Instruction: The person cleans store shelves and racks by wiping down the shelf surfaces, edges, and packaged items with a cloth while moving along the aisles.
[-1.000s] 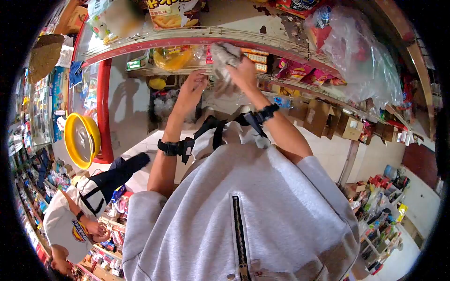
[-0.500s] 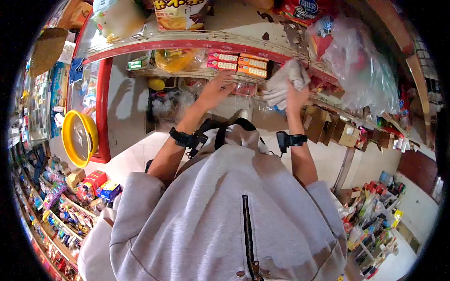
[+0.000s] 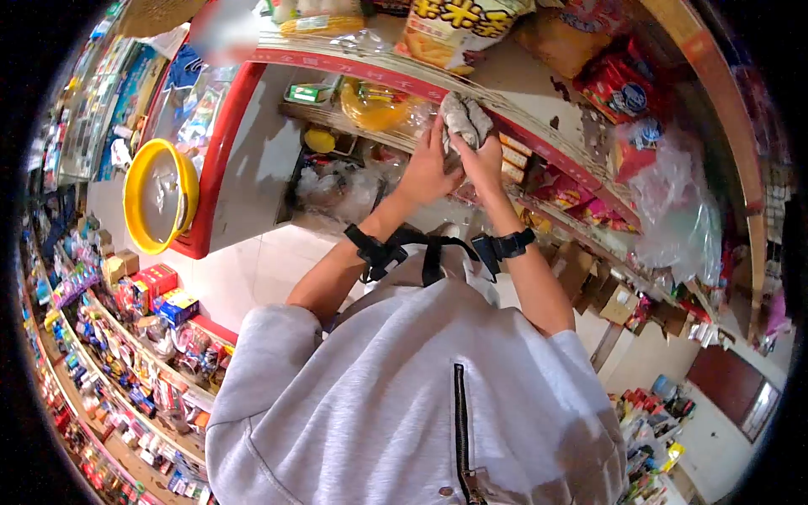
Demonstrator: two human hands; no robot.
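A crumpled greyish-white cloth [image 3: 465, 120] is bunched up in front of the red shelf edge. My right hand [image 3: 483, 166] is closed on its lower right part, thumb and fingers pressed into the folds. My left hand [image 3: 427, 172] grips the cloth's left side, and the two hands nearly touch. Behind them, a yellow snack bag [image 3: 459, 34] with large printed characters leans on the upper shelf. Orange-and-white boxes [image 3: 513, 156] sit on the lower shelf just right of my right hand, partly covered by it.
The red-edged shelf [image 3: 353, 71] runs across in front of me. A yellow basin [image 3: 192, 198] is at the left beside a red-edged counter. Clear plastic bags [image 3: 686, 202] hang at the right. Cardboard boxes [image 3: 576, 265] stand low on the right, and packed goods shelves [image 3: 143, 362] are behind left.
My right hand has brought the cloth leftward to my left hand, which has moved right and now grips it too. The view has turned, shifting the shelf goods.
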